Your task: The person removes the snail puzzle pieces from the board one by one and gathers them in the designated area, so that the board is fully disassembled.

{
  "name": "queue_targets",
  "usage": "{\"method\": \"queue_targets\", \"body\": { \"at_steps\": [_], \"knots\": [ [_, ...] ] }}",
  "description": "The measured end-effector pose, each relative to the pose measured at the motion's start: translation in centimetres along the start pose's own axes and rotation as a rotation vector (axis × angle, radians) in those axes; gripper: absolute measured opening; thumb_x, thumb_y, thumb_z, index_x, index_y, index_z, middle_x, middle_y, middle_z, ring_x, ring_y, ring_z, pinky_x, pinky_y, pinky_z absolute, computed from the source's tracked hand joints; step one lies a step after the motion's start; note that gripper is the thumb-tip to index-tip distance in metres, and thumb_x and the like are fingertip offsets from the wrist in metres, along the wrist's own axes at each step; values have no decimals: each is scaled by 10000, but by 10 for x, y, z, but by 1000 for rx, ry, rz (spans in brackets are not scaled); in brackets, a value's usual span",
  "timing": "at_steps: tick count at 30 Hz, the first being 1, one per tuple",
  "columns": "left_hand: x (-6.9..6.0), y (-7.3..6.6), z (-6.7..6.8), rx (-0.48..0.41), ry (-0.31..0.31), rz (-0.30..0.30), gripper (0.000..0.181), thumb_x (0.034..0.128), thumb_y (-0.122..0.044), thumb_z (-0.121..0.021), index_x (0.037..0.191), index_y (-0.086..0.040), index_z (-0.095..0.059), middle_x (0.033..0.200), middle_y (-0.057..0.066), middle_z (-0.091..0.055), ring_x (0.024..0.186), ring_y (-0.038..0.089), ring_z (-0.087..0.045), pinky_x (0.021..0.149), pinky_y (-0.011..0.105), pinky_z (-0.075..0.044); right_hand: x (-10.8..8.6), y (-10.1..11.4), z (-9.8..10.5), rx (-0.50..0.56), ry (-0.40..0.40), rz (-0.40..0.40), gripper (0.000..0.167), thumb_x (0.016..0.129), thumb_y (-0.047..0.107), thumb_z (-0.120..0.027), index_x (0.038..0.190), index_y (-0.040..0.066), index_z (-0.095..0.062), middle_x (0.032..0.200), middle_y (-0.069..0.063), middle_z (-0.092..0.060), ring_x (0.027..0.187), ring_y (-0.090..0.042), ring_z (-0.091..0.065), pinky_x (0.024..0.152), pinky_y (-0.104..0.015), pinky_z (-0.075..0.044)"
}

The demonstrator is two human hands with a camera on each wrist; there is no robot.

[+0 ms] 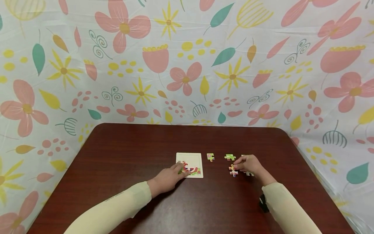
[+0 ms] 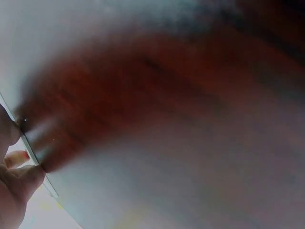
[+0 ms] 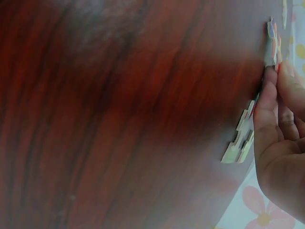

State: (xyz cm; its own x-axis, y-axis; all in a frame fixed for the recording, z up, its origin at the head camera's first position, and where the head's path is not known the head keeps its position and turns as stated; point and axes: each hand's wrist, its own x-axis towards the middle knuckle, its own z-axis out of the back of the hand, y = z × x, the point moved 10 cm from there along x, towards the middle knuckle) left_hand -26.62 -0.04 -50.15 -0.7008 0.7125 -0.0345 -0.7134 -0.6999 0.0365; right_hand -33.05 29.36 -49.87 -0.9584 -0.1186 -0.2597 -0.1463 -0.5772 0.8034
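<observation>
The puzzle tray [image 1: 190,157] is cream with a thin darker border line; its fitted pieces [image 1: 193,170] show red, white and green. The pinched jigsaw piece [image 1: 232,169] combines orange-yellow, red and white. A loose jigsaw piece [image 1: 230,157] is mainly bright green. The tabletop [image 1: 187,208] is red-brown, streaked with darker wood grain; both sleeves [image 1: 117,203] are pale cream. The white backdrop [image 1: 187,39] bears pink flowers, yellow blooms and teal leaves.
</observation>
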Motion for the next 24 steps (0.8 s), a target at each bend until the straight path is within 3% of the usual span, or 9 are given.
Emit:
{"method": "queue_targets", "body": {
  "at_steps": [10, 24],
  "knots": [
    [-1, 1, -3, -31, 8, 7, 676, 929, 52, -609, 1518, -264, -514, 1558, 152, -489, 1465, 307, -486, 469, 202, -306, 3, 8, 2, -203, -94, 70, 120, 858, 54, -791, 909, -53, -772, 757, -66, -755, 616, -122, -574, 542, -304, -485],
    [-1, 0, 2, -17, -33, 0, 652, 917, 46, -626, 1492, -251, -547, 1532, 152, -518, 1443, 316, -508, 480, 225, -369, 2, 12, 0, -248, -119, 75, 81, 862, 38, -785, 883, -31, -748, 713, -38, -687, 586, -113, -536, 523, -284, -471]
  ]
}}
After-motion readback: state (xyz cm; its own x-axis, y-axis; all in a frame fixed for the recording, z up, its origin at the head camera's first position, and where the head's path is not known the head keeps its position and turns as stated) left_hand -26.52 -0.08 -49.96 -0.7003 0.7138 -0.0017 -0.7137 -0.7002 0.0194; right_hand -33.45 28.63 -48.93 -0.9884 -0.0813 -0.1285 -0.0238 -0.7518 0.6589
